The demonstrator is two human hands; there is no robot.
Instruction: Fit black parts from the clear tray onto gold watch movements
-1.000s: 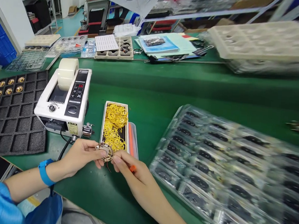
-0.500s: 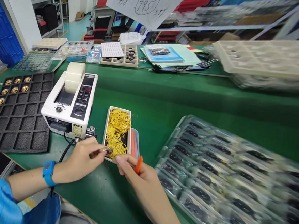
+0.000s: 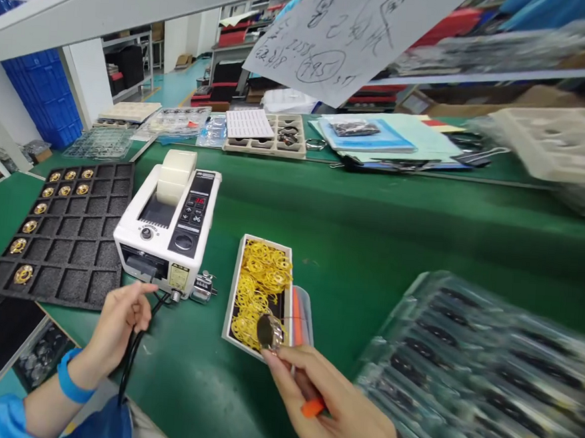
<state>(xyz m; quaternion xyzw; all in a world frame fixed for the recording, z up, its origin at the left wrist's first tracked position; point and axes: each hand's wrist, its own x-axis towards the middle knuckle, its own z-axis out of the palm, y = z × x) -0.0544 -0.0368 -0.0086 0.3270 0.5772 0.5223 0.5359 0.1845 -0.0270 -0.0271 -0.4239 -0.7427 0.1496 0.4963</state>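
Note:
My right hand (image 3: pixel 330 395) pinches a watch case (image 3: pixel 269 332), a small round shiny metal piece with a dark face, over the near end of a white box (image 3: pixel 231 295) of yellow plastic rings (image 3: pixel 264 264). An orange-tipped tool (image 3: pixel 313 407) is also tucked in that hand; most of it is hidden. My left hand (image 3: pixel 124 317) is at the front of a white tape dispenser (image 3: pixel 166 227), index finger stretched towards its outlet and the other fingers loosely curled. I see nothing in it.
A black foam tray (image 3: pixel 78 231) with gold round parts lies left of the dispenser. A tally counter (image 3: pixel 203 287) sits beside the dispenser. Clear plastic trays of dark parts (image 3: pixel 481 379) spread on the right. Black cables (image 3: pixel 131 361) run down near my left hand.
My left hand has let go of the watch case and moved left to the dispenser's front. My right hand keeps the case, now turned with its dark face showing. The view has shifted.

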